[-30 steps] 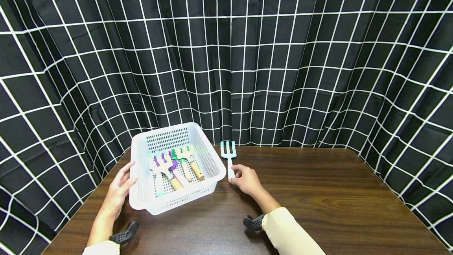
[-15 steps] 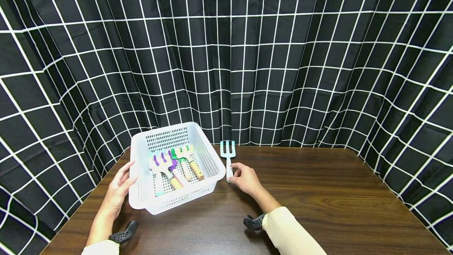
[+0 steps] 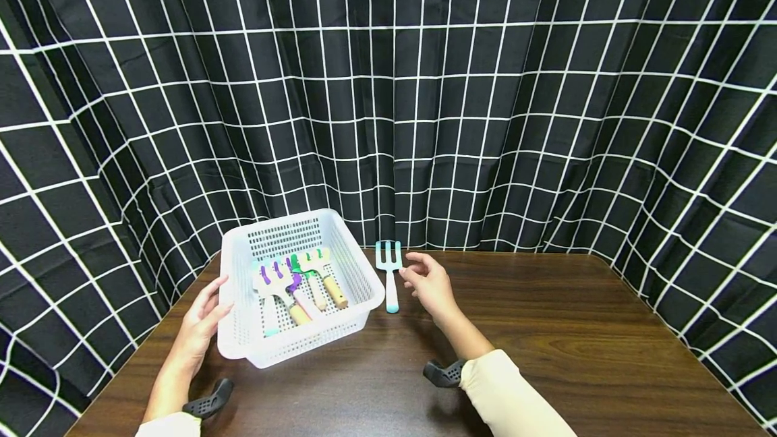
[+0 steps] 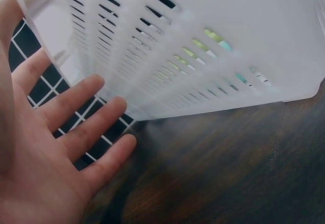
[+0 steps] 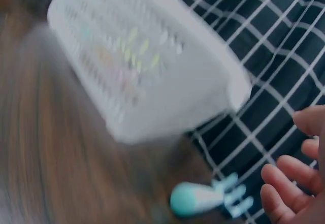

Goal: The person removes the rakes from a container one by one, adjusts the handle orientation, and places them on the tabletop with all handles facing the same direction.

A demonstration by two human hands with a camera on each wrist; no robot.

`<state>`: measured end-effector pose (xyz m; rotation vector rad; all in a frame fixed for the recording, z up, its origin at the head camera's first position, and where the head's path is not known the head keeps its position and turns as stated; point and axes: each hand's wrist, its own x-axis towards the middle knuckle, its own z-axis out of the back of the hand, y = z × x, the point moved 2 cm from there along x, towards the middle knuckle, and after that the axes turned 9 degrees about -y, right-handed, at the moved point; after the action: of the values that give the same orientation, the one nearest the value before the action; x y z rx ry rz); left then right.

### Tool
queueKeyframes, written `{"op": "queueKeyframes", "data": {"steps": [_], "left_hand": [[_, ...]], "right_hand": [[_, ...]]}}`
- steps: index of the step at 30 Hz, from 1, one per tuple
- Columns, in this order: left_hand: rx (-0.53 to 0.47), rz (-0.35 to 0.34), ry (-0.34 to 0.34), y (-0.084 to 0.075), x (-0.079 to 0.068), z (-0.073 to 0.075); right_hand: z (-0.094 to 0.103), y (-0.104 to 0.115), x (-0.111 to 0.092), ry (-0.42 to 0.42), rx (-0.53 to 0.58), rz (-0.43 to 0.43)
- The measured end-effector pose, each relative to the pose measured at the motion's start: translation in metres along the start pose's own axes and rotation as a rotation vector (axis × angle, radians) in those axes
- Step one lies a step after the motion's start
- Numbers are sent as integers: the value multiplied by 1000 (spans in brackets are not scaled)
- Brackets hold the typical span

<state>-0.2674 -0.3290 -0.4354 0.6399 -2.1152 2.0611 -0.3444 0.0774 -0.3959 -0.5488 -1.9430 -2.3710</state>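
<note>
A white hand fork with turquoise tine tips and a turquoise handle end [image 3: 390, 282] lies on the table, just right of the white perforated basket [image 3: 358, 268]. Above and right of it hovers my right hand [image 3: 429, 285], loosely bent fingers holding nothing; the right wrist view shows the fork [image 5: 200, 199] apart from the fingers. My left hand [image 3: 197, 326] is at the basket's left rim, fingers mostly straight and spread beside the wall in the left wrist view. Inside the basket lie several small garden tools, among them a purple-tipped fork [image 3: 276, 283] and a green-tipped one [image 3: 313, 263].
The dark wooden table [image 3: 546, 329] runs back to a black curtain [image 3: 485, 120] with a white grid. The basket takes up the left half of the table, close to the curtain. A black wrist mount [image 3: 443, 374] sits on each wrist.
My right hand has let go of the fork's handle and moved up and slightly right. The fork stays lying beside the basket. My left hand has kept its place at the basket rim.
</note>
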Motion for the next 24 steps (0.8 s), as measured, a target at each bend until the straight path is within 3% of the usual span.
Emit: {"op": "queueKeyframes", "data": {"steps": [4,14,24], "left_hand": [[15,4,-8,1,0,1],[22,12,-5,0,0,0],[16,20,-8,2,1,0]], "right_hand": [[-6,21,-6,23,114,-15],[-24,58,-23,106,233,48],[-34,97,-46,208,116,152]]}}
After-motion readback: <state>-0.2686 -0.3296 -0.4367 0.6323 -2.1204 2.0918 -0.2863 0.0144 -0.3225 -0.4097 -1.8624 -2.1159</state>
